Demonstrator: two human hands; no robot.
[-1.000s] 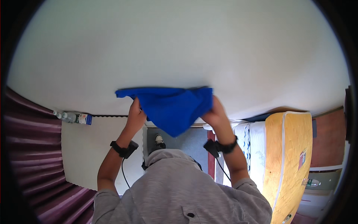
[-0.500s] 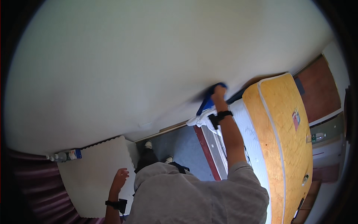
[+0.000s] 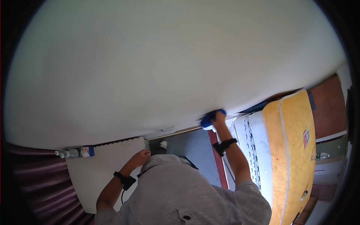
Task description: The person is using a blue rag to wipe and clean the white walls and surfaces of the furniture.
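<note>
My right hand is closed on a blue cloth-like thing, held against the white wall low down, near the end of the mattresses. Motion blurs it, so its exact kind is unclear. A bit of white shows just under it. At the left, my left hand hangs beside my body, above the edge of a white-covered table. Its fingers are curled in and nothing shows in them. Each wrist carries a black strap with a small device.
On the right a yellow mattress rests beside a white one on a red-edged bed frame. Clear bottles and a small blue-and-white box stand on the table, by a purple curtain. Grey floor lies between.
My right hand has moved down along the wall with the blue thing. My left hand has come up and inward, its fingers now curled. The view has tilted upward, showing more wall.
</note>
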